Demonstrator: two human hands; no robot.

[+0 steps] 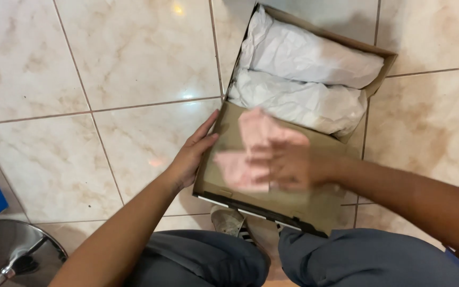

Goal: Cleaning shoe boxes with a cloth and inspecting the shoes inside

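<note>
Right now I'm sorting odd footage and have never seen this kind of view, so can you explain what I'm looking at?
A camera worn on a person's head looks down at their own two bare hands; no machine is involved. The person crouches over a tiled floor. An open cardboard shoebox lies there, with two bundles in white paper inside. The left hand rests on the edge of the box's open lid. The right hand, blurred by motion, holds something pale pink above the lid; what it is, I cannot tell.
</note>
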